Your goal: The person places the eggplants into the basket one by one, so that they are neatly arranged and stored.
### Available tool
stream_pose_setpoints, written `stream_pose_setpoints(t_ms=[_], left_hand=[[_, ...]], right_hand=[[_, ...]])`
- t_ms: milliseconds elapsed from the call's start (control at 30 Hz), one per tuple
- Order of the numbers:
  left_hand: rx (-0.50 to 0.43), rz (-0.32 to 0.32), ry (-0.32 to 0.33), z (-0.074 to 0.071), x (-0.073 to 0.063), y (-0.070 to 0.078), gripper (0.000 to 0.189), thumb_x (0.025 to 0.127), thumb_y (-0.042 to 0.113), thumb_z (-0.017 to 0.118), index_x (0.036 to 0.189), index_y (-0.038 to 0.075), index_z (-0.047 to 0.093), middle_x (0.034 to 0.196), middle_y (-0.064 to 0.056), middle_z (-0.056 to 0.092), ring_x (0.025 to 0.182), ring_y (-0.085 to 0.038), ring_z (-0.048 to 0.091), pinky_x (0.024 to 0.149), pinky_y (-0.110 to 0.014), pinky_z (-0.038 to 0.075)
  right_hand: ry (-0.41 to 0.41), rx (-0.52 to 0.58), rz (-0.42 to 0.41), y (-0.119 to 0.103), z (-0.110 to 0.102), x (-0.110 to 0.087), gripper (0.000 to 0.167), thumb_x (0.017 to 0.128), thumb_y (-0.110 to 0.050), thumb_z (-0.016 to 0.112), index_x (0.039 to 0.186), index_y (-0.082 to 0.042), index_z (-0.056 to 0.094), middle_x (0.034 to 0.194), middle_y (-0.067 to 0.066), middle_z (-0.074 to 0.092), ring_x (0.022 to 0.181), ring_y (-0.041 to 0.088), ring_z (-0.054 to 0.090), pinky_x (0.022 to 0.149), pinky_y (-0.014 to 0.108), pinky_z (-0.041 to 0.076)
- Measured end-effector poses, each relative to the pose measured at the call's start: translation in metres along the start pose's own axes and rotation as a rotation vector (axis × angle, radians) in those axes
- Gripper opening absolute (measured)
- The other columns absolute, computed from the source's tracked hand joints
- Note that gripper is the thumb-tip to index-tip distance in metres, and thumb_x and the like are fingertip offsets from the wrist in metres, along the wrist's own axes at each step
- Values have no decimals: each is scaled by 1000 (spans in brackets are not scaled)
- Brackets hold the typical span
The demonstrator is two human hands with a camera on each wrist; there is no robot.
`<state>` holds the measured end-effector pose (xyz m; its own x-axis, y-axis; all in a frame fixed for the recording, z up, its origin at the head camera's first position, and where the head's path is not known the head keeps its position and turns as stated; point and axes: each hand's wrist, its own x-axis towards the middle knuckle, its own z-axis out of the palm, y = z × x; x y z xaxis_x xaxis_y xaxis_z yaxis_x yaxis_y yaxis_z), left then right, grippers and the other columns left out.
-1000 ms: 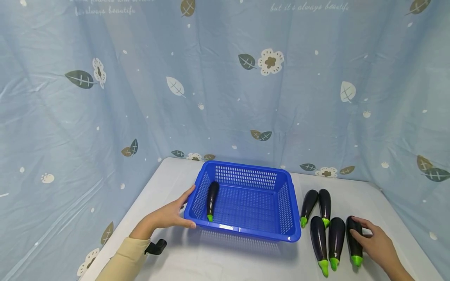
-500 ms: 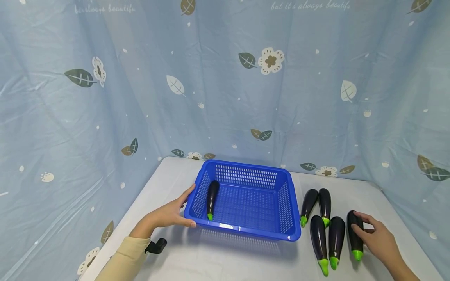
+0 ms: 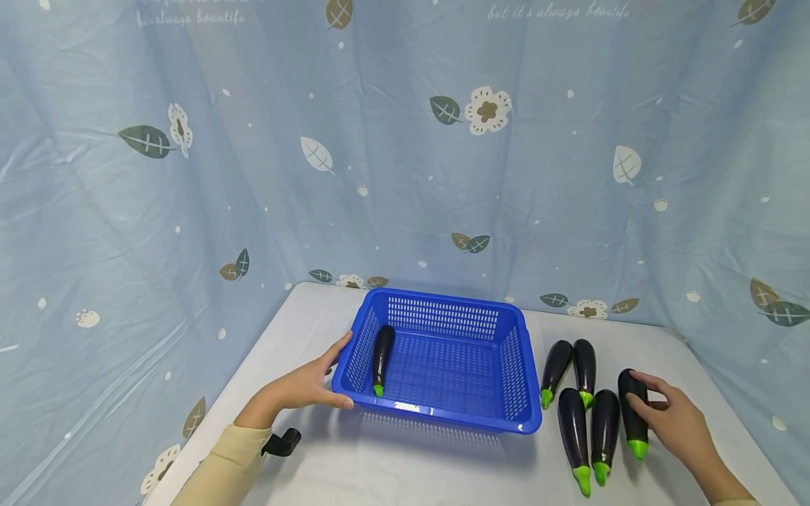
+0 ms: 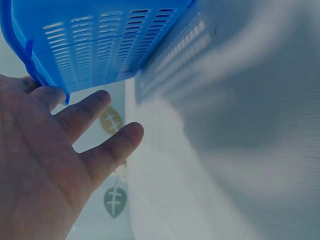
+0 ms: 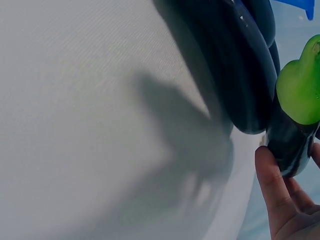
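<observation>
A blue plastic basket (image 3: pixel 436 418) with slotted walls stands mid-table, and one dark eggplant (image 3: pixel 382 355) with a green stem end lies inside along its left wall. My left hand (image 3: pixel 304 385) touches the basket's left front corner, thumb at the front rim and straight fingers along the left side. In the left wrist view two fingers (image 4: pixel 115 150) extend free below the rim. At the right, my right hand (image 3: pixel 677 418) grips another eggplant (image 3: pixel 633 411) near its thick end, thumb on one side and fingers on the other. Its green stem end points toward me.
Several more eggplants (image 3: pixel 572 425) lie in a loose cluster between the basket and my right hand. The table (image 3: pixel 354 471) has a white cover. A blue patterned curtain (image 3: pixel 405 176) hangs behind and at both sides. A black object (image 3: pixel 281 444) shows by the left wrist.
My right hand has moved the gripped eggplant away from me and, lately, a little left, closer beside the cluster. The left hand and basket have stayed put.
</observation>
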<state>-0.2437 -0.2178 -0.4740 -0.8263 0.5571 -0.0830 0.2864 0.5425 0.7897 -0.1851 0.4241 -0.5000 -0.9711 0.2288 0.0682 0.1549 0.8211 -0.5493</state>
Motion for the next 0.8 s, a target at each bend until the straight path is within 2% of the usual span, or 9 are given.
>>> stream_pose_setpoints(t_ms=[500, 800], left_hand=[[7, 0, 1, 0, 1, -4, 128, 78, 41, 88, 165, 18, -3, 167, -22, 13, 149, -47, 24, 114, -65, 29], [11, -6, 4, 0, 0, -3, 128, 78, 40, 88, 165, 19, -4, 167, -22, 13, 149, -47, 24, 114, -66, 30]], right_hand=[[28, 4, -94, -18, 5, 4, 59, 99, -38, 65, 142, 1, 54, 133, 36, 52, 100, 51, 65, 61, 39, 56], [23, 31, -113, -35, 13, 9, 57, 100, -35, 65, 143, 1, 52, 135, 36, 50, 102, 50, 64, 66, 46, 59]])
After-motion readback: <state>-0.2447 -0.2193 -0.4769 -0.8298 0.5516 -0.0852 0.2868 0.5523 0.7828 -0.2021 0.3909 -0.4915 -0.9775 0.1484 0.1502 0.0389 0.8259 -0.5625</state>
